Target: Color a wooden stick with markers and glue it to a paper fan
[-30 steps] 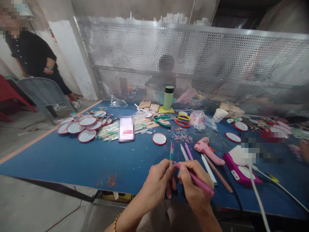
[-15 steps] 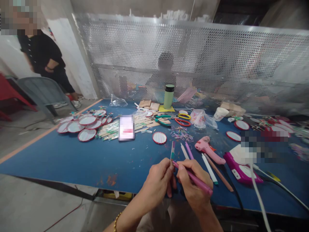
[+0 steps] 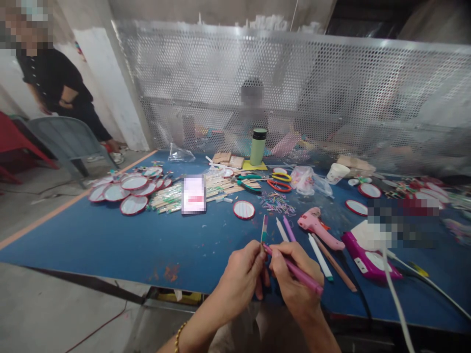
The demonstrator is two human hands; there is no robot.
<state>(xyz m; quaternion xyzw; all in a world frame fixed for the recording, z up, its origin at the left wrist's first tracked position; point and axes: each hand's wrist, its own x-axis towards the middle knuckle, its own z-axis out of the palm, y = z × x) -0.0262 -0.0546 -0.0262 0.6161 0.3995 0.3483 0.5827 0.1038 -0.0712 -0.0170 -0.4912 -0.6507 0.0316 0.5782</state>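
Observation:
Near the table's front edge, my left hand [image 3: 245, 269] is closed round a thin flat stick [image 3: 264, 228] with purple, white and green bands, which stands up out of the fingers. My right hand [image 3: 298, 277] grips a pink marker [image 3: 303, 277] like a pen, its tip touching or very near the stick at my left fingertips. Just beyond lie a white marker [image 3: 282, 229] and a purple marker [image 3: 289, 229]. Right of them are another white marker [image 3: 321, 257], a brown marker [image 3: 338, 267] and a pink glue gun [image 3: 319, 229].
Round red-rimmed discs [image 3: 116, 191] are heaped at the left, beside wooden sticks [image 3: 165, 198] and a phone [image 3: 194, 194]. Farther back are pliers [image 3: 250, 184], a green bottle [image 3: 258, 149] and a paper cup [image 3: 337, 173]. A magenta power strip [image 3: 368, 260] with cables lies right. A person [image 3: 59, 83] stands back left.
The person at the back left has shifted slightly left. My hands and the pink marker keep almost the same place.

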